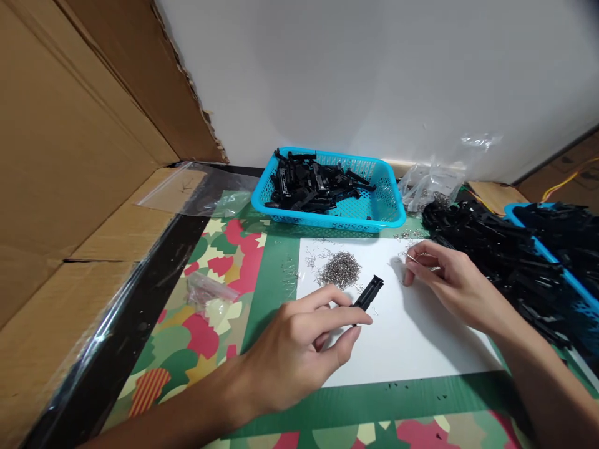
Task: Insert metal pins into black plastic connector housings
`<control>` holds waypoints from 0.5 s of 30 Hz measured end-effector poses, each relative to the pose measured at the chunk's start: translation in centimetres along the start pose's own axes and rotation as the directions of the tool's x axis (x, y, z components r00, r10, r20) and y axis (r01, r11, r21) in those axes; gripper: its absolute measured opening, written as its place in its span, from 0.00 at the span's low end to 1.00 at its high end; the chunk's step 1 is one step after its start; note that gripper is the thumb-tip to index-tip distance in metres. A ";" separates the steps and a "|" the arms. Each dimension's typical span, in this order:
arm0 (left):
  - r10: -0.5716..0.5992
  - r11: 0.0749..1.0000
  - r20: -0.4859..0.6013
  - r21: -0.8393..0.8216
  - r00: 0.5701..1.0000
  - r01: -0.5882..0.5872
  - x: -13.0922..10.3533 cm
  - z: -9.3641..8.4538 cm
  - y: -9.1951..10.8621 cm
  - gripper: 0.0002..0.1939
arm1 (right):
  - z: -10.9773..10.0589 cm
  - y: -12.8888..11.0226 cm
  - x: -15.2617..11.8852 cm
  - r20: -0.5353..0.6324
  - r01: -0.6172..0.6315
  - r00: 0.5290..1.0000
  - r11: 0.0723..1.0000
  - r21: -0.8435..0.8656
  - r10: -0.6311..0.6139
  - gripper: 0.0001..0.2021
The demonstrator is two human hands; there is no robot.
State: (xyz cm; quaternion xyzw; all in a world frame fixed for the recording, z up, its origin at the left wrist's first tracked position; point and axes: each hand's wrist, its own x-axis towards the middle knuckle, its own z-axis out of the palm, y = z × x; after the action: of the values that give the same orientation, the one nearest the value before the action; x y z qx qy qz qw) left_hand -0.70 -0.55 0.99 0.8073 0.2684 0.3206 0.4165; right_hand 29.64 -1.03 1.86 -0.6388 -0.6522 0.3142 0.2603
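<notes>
My left hand (304,330) holds a narrow black plastic part (369,293) between thumb and fingers, tilted above the white sheet (421,337). The part has a channel along its upper face. To the right, my right hand (440,274) is closed in a pinch, with a thin light metal piece (411,257) showing at the fingertips. Its exact kind is too small to make out. A heap of small metal pieces (340,270) lies on the sheet beyond my left hand, with several loose ones scattered around it.
A blue basket (327,219) of black parts stands against the wall. More black parts (486,243) are piled at the right, beside another blue basket (543,243). Clear plastic bags (433,187) lie behind. Cardboard (70,156) rises at the left; a small bag (210,293) rests on the patterned cover.
</notes>
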 end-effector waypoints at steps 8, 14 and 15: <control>-0.006 1.000 -0.008 0.000 1.000 0.006 -0.1 0.0 -0.2 0.16 | -0.1 -1.2 -0.2 0.001 -0.011 1.000 0.974 0.227 0.011 0.15; -0.043 0.998 -0.015 0.035 0.999 0.043 -0.2 -0.2 -0.5 0.19 | 1.0 -2.3 -0.8 0.012 -0.055 0.998 0.873 0.485 0.056 0.15; -0.058 0.998 -0.011 0.027 0.998 0.059 -0.1 -0.3 -0.4 0.17 | 1.3 -2.4 -0.9 0.027 -0.060 0.998 0.846 0.530 0.054 0.15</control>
State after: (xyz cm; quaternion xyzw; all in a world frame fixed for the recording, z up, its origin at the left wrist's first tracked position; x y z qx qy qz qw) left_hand -1.07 -0.26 0.75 0.8030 0.2985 0.3088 0.4132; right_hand 27.05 -2.03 2.83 -0.5595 -0.5222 0.4931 0.4137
